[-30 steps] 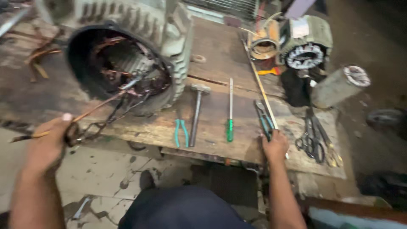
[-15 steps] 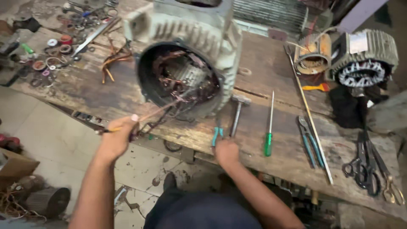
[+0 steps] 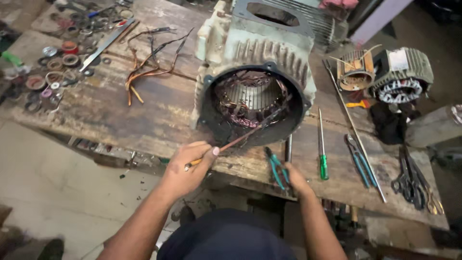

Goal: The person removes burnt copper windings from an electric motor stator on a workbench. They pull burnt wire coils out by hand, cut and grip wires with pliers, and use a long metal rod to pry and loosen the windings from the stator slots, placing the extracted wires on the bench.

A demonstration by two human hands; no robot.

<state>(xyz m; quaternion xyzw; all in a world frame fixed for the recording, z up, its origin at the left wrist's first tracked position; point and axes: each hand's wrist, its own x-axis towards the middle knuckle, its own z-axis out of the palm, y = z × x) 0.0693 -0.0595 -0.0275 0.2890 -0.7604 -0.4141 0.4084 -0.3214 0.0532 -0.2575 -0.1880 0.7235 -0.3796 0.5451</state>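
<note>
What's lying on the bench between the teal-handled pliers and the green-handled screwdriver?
In the head view, a hammer lies between the teal-handled pliers and the green-handled screwdriver, its handle running toward the right hand.

A big old wooden workbench (image 3: 120, 108) fills the middle. Its boards are dark, worn and stained. Below it on the left lies a pale grey concrete floor (image 3: 62, 192) with small dark bits scattered on it. At the far left corner of the bench sit many little rings and washers (image 3: 48, 77). The top right corner is dark and shadowy. The light is soft and dim.
</note>
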